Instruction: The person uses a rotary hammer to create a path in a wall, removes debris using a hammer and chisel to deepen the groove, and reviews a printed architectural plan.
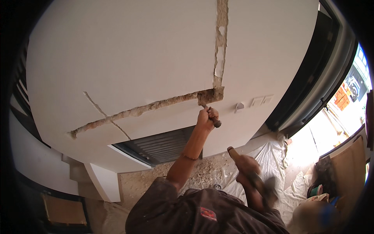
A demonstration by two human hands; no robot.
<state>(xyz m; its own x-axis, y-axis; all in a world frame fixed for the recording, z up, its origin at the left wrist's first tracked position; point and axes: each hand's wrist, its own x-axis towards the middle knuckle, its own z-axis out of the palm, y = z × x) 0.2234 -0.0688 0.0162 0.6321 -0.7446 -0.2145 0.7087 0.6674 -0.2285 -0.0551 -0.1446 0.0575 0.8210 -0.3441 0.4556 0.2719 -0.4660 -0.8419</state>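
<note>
My left hand (206,117) is wrapped round a chisel (217,123). Its blade end meets the lower edge of a squarish hole (210,96) cut into the white wall (136,58); the butt end points down toward me. Lower and to the right, my right hand (248,165) grips a hammer (233,153) by its handle, apart from the chisel. Motion blurs the hammer's head, which is near my right forearm. From the hole, a rough channel (150,108) runs left and another channel (221,43) goes up.
A dark louvred grille (159,146) sits low in the wall. White switch plates (261,100) and a small white fitting (239,107) are right of the hole. Rubble (163,169) covers the floor beside plastic sheeting (272,154). A dark-framed doorway stands at the right.
</note>
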